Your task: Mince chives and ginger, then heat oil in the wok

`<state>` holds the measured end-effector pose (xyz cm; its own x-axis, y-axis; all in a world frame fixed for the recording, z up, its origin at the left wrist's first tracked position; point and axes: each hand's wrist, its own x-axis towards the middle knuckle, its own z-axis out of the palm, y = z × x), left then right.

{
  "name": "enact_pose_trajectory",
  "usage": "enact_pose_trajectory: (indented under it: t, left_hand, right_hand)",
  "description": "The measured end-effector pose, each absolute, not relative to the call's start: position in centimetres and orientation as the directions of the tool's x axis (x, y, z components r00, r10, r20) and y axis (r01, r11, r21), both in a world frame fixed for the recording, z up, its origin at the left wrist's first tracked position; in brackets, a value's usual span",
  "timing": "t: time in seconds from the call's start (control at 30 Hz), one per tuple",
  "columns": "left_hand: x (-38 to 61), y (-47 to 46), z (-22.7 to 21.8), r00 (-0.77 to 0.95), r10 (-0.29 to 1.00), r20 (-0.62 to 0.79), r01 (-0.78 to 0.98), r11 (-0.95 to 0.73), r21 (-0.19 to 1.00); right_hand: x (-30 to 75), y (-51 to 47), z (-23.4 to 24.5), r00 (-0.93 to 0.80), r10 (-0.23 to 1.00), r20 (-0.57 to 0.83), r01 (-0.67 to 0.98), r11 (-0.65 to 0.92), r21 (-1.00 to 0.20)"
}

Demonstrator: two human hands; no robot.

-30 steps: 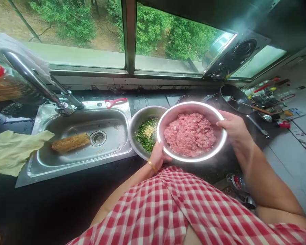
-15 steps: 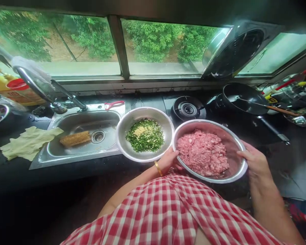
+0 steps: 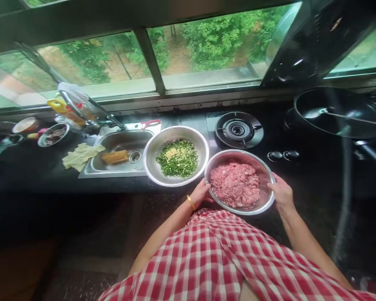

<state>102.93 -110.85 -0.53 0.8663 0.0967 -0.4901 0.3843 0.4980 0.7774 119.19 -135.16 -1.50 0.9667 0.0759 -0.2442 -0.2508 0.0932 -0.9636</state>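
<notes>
A metal bowl (image 3: 267,202) of pink minced meat (image 3: 235,184) is held between both hands at the counter's front edge. My left hand (image 3: 200,193) grips its left rim, thumb on top and fingers underneath. On the opposite rim my right hand (image 3: 282,193) is closed the same way, its fingers mostly hidden below the bowl. Just left of it, and close to its rim, a second metal bowl (image 3: 150,161) sits on the counter. Inside that one lie chopped greens (image 3: 179,163) with a pale yellow heap (image 3: 172,153) on top.
To the left is a sink (image 3: 97,161) with a brown scrubber (image 3: 115,157) in it and a pale cloth (image 3: 81,156) at its edge. A gas burner (image 3: 238,129) is behind the meat bowl. At right stands a black wok (image 3: 319,130) with a ladle.
The camera view has shifted, showing more of the counter at left and the stove knobs. Both hands still hold the meat bowl beside the bowl of greens.
</notes>
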Motion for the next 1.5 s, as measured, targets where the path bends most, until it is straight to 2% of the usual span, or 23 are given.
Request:
enact_pose_trajectory:
  t: [0.1,0.2,0.3,0.37,0.5,0.63,0.8,0.9,1.03,1.17,1.23,1.37,1.5]
  left_hand:
    - [102.8,-110.0,-0.6,0.855,0.1,-0.508,0.403,0.488,0.775]
    - [101.2,-108.5,-0.6,0.768,0.135,-0.626,0.449,0.584,0.677]
    - [99.1,-106.2,-0.8,0.643,0.248,-0.725,0.333,0.761,0.556]
    - [98.6,-104.6,-1.2,0.574,0.327,-0.751,0.209,0.828,0.52]
    - [100.6,-101.0,-1.8,0.493,0.489,-0.72,0.013,0.823,0.568]
    - [104.4,-96.4,-1.1,0.492,0.516,-0.701,0.029,0.796,0.605]
    - [106.8,-92.8,0.4,0.545,0.589,-0.597,0.014,0.706,0.708]
    - [105.7,-94.1,-0.2,0.566,0.608,-0.556,0.106,0.615,0.781]
    - [102.5,-98.0,-2.5,0.602,0.632,-0.488,0.302,0.385,0.872]
    - [99.7,-100.0,-4.3,0.578,0.761,-0.293,0.28,0.153,0.948]
    - [98.7,-100.0,-4.5,0.548,0.809,-0.215,0.254,0.084,0.963]
    - [97.4,-99.8,-4.3,0.471,0.865,-0.17,0.245,0.057,0.968]
    - [96.7,-99.7,-3.9,0.409,0.906,-0.105,0.288,-0.019,0.957]
  right_hand:
    - [119.7,-134.4,-3.1,0.963,0.043,-0.267,-0.27,0.15,-0.951]
    - [119.7,-133.8,-3.8,0.959,0.022,-0.284,-0.284,0.163,-0.945]
    - [119.5,-133.5,-4.1,0.955,0.007,-0.297,-0.295,0.146,-0.944]
    - [119.3,-133.3,-4.3,0.951,0.007,-0.309,-0.306,0.16,-0.938]
    - [119.0,-133.0,-4.6,0.94,0.042,-0.339,-0.341,0.188,-0.921]
    - [118.5,-131.9,-4.2,0.936,0.063,-0.347,-0.352,0.171,-0.92]
    - [117.8,-129.0,-3.1,0.951,0.153,-0.269,-0.289,0.128,-0.949]
    - [117.4,-127.0,-2.8,0.935,0.217,-0.281,-0.311,0.116,-0.943]
    - [116.8,-125.0,-3.1,0.911,0.275,-0.308,-0.337,0.066,-0.939]
    - [116.5,-123.1,-3.3,0.884,0.375,-0.28,-0.316,0.036,-0.948]
    - [116.2,-122.2,-3.3,0.863,0.42,-0.279,-0.319,0.026,-0.948]
    - [115.7,-120.7,-3.7,0.814,0.509,-0.28,-0.34,0.026,-0.94]
    - [115.4,-120.1,-5.0,0.803,0.532,-0.27,-0.307,-0.02,-0.951]
